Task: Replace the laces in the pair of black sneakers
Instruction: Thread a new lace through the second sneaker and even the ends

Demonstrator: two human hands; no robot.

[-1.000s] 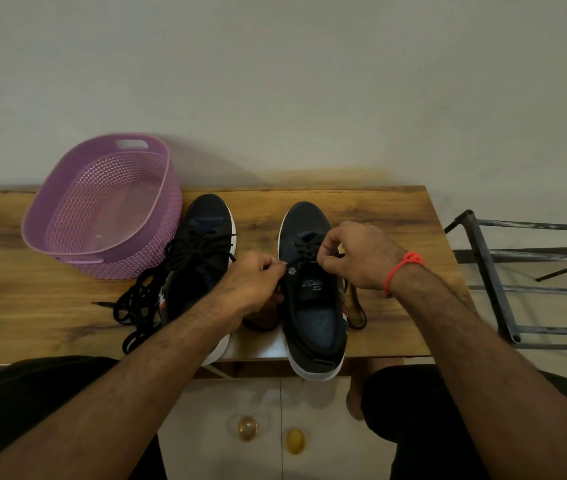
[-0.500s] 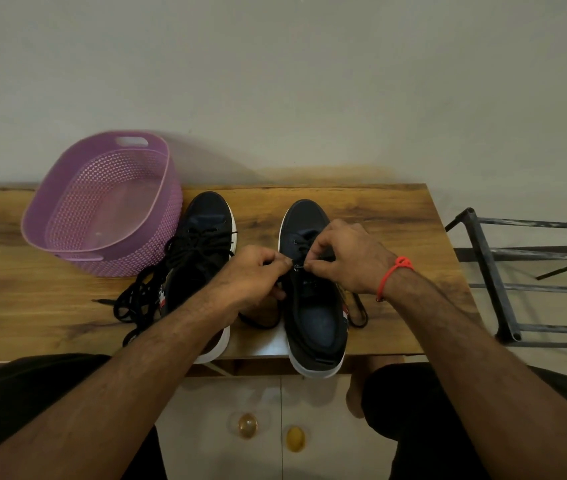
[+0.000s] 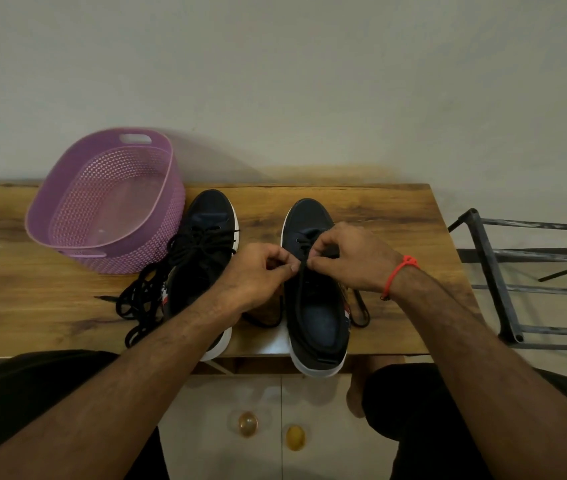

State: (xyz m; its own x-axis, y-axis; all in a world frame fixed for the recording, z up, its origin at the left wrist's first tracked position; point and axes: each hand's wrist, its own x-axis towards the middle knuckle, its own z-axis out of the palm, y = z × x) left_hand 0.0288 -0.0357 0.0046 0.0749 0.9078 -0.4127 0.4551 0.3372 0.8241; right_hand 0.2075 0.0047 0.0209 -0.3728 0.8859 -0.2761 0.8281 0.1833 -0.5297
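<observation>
- Two black sneakers stand side by side on the wooden table (image 3: 379, 216), toes toward the wall: the left sneaker (image 3: 206, 237) and the right sneaker (image 3: 316, 306).
- One purple basket (image 3: 67, 209) just beside the left sneaker; one heap of loose black laces (image 3: 143, 299) by it.
- No writing legible.
- Left hand (image 3: 258, 275) and right hand (image 3: 351, 258), fingers curled, pinch a lace (image 3: 304, 263) over the right sneaker's eyelets; one red wristband (image 3: 398, 271).
</observation>
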